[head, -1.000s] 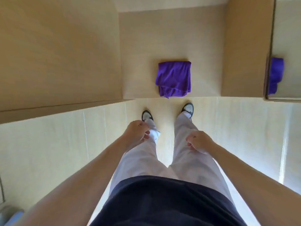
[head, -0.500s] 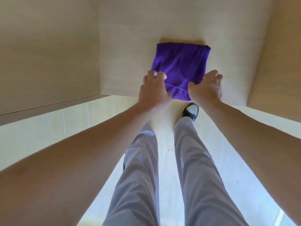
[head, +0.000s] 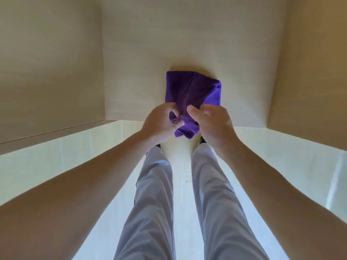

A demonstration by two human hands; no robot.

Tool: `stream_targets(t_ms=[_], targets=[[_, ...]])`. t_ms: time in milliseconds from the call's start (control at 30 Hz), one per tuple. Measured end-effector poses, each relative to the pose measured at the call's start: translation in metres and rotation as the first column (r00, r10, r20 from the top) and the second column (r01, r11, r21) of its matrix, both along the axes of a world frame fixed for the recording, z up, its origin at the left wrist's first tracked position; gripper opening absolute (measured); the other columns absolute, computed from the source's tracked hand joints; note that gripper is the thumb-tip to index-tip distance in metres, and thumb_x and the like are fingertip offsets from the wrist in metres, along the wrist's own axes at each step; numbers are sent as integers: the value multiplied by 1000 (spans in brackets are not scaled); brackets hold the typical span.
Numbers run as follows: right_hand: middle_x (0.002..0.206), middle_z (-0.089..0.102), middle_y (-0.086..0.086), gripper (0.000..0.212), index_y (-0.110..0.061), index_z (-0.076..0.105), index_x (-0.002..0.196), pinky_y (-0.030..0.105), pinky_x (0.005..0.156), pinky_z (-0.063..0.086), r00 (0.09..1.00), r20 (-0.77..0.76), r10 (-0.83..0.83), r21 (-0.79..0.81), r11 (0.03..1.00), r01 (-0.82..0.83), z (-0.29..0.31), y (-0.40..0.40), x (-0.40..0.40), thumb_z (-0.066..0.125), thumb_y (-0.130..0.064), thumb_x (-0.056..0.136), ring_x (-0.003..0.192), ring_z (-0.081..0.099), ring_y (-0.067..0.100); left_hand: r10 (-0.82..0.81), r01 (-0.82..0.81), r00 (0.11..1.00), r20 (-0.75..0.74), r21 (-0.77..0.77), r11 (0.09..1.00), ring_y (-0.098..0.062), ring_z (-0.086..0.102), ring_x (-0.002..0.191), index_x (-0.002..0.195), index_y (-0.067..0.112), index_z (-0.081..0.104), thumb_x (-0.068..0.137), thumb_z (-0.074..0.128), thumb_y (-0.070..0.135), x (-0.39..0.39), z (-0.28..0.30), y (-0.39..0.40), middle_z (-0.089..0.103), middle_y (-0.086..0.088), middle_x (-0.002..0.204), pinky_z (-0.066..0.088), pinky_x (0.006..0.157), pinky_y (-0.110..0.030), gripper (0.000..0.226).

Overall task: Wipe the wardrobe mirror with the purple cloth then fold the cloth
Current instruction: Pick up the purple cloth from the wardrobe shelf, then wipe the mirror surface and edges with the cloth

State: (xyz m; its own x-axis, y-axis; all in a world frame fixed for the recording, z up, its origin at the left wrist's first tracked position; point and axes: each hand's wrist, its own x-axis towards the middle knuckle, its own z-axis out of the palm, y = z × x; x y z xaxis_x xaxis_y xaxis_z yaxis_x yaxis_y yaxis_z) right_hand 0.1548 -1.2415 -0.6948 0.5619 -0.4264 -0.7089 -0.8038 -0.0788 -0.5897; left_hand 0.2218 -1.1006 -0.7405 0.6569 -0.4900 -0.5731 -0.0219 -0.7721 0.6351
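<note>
Purple cloth [head: 191, 92] in left hand [head: 161, 124] and right hand [head: 214, 124].

The purple cloth [head: 193, 94] has its near edge hidden behind both hands; trouser legs [head: 150, 203] cover most of both shoes.

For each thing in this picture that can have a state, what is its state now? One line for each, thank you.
purple cloth: folded, near edge bunched and gripped by both hands, far part lying on the wardrobe shelf.
left hand: closed on the cloth's near edge.
right hand: closed on the cloth's near edge, thumb on top.
wardrobe shelf: open to view, holding only the cloth.
</note>
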Motion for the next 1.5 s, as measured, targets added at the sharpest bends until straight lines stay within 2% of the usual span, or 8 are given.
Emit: stream_targets(t_ms=[200, 400, 633, 900, 1000, 1233, 1400, 1500], targets=[[59, 49, -1, 57, -5, 58, 62, 35, 63, 40, 967, 44, -252, 99, 964, 247, 55, -10, -6, 58, -61, 77, 59, 45, 14, 292, -314, 946, -144, -168, 934, -14, 74, 92, 75, -6, 59, 75, 86, 3, -2, 79, 14, 75, -6, 105, 58, 78, -30, 29], [77, 54, 11, 86, 9, 63, 88, 41, 71, 42, 923, 137, -359, 175, 926, 334, 131, -18, -14, 66, -75, 67, 73, 50, 26, 123, -204, 950, -287, -270, 941, -15, 76, 86, 64, 7, 57, 74, 86, 2, 24, 191, 21, 79, -3, 99, 55, 66, -23, 31], [49, 49, -15, 26, -23, 64, 74, 12, 45, 33, 982, 169, -86, -21, 996, 90, 204, 9, -35, 82, -40, 82, 44, 40, 5, 330, -348, 937, -112, -335, 876, -37, 57, 52, 79, 7, 52, 91, 73, 14, 49, 297, 64, 63, -23, 65, 46, 51, -29, 25], [75, 65, -10, 18, -26, 67, 93, 3, 60, 39, 984, 181, -2, -190, 981, 37, 254, 32, -74, 67, -8, 92, 65, 57, -8, 483, -796, 456, -748, -99, 597, -26, 24, 53, 61, 16, 30, 99, 52, 30, 31, 370, 99, 23, -11, 60, 55, 68, -67, 46], [87, 65, -7, 19, -32, 66, 99, 2, 63, 40, 978, 190, -84, -177, 977, 118, 272, 44, -86, 68, -15, 92, 74, 59, -7, 310, -854, 339, -888, -152, 498, -19, 8, 55, 65, 27, 19, 87, 63, 29, 38, 409, 101, 9, 4, 65, 27, 61, -25, 49], [127, 52, -13, 44, -25, 62, 123, 7, 90, 43, 878, 472, 82, -147, 989, -14, 332, 78, -99, 79, -19, 82, 115, 56, -1, 84, -746, 464, -882, -338, 574, -17, 2, 83, 61, 25, 35, 74, 78, 33, -3, 504, 40, 12, 5, 87, 4, 76, -34, 46], [79, 69, -14, 14, -14, 66, 85, 15, 64, 47, 882, 471, 4, 9, 1000, -9, 373, 67, -106, 71, -27, 90, 66, 61, 1, 154, -802, 465, -872, -341, 491, -16, 43, 57, 84, 0, 67, 97, 61, 31, -55, 536, -17, 38, -2, 68, 38, 61, -21, 34], [69, 72, -6, 25, -17, 69, 79, 19, 62, 49, 825, 524, -211, 123, 977, 172, 393, 53, -123, 59, -15, 102, 61, 61, 8, 43, -730, 609, -792, -539, 420, -24, 70, 90, 102, 11, 60, 94, 63, 31, -56, 555, -27, 68, -8, 92, 59, 84, -37, 22]])
